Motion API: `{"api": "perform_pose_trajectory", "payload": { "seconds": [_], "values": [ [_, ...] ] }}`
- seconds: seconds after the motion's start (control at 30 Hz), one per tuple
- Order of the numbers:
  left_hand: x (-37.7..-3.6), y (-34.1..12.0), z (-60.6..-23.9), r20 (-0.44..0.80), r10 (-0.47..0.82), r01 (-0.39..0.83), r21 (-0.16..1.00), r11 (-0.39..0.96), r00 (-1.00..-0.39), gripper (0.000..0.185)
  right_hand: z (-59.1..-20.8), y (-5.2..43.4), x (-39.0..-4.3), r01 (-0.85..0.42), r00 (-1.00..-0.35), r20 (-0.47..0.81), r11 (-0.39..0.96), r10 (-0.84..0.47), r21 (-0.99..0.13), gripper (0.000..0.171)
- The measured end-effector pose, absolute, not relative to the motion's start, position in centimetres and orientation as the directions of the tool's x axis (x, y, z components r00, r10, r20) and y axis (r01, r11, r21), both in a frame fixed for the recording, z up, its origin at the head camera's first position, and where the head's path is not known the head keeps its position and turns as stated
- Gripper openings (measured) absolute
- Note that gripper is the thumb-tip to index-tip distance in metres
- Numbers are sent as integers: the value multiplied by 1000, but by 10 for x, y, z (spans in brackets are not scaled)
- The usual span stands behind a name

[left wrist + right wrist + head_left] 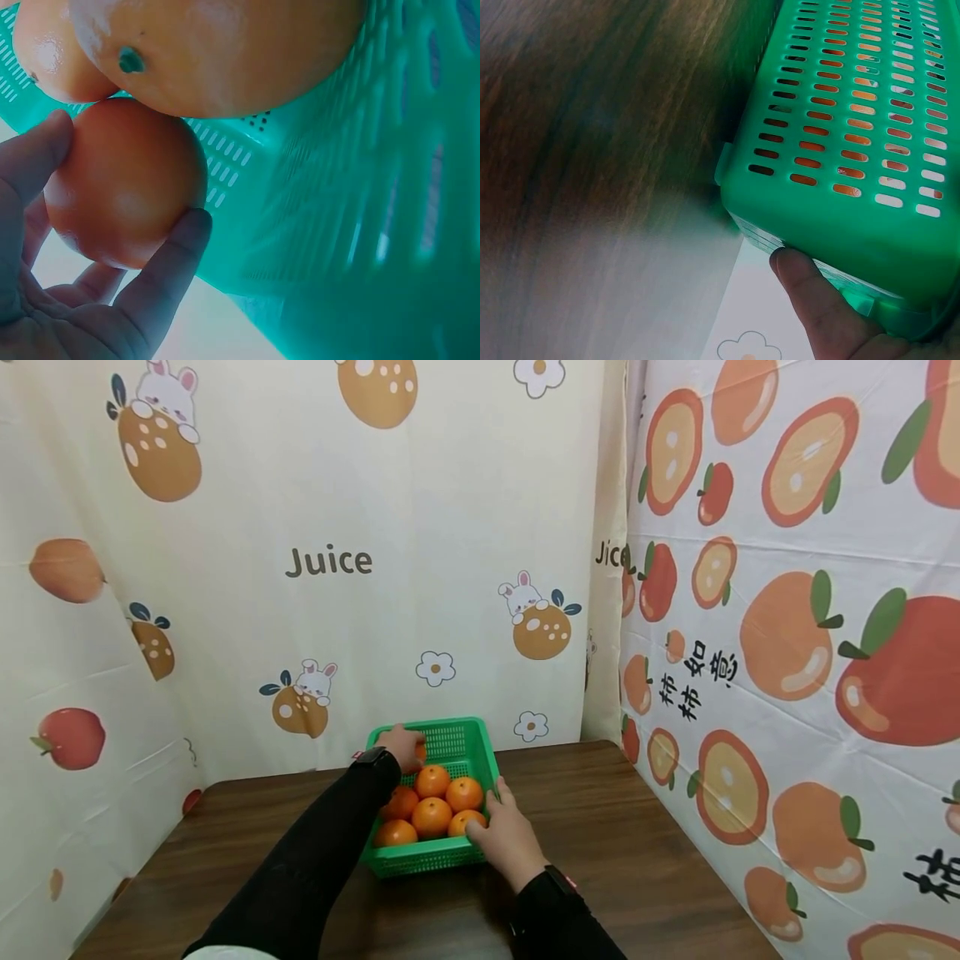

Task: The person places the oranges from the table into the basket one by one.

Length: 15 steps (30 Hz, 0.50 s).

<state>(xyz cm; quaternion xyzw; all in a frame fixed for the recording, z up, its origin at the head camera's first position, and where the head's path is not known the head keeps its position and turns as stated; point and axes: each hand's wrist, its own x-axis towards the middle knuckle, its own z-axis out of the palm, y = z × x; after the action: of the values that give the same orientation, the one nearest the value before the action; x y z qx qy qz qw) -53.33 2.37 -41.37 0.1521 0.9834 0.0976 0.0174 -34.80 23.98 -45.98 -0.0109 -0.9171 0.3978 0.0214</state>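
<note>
A green plastic basket [450, 864] with slotted walls holds several oranges [432, 817], bunched toward its near end. My left hand [403, 747] reaches over the basket's far left part. It grips an orange [127, 184] between thumb and fingers, beside two other oranges in the left wrist view. My right hand [513, 839] holds the basket's right side near the front corner, thumb over the rim and fingers along the outside. In the right wrist view, one finger [810, 300] lies against the end of the basket, and orange shows through the slots.
The basket stands on a dark brown wooden table [600, 843]. Cream cloth [450, 527] printed with fruit and rabbits hangs behind the table. A white fruit-print cloth [735, 693] hangs along the right side.
</note>
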Motion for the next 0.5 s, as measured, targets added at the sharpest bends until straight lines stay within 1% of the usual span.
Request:
{"api": "perform_pose_trajectory", "payload": {
  "seconds": [0.2, 0.5],
  "values": [
    [-532, 22, -414, 3, 301, 297, 172, 939, -954, 45, -459, 239, -348, -9, -999, 42, 690, 31, -724, 77],
    [-535, 19, -420, 0, 307, 301, 198, 933, -952, 42, -462, 240, -351, 0, -998, 40, 693, 42, -721, 77]
  ]
}}
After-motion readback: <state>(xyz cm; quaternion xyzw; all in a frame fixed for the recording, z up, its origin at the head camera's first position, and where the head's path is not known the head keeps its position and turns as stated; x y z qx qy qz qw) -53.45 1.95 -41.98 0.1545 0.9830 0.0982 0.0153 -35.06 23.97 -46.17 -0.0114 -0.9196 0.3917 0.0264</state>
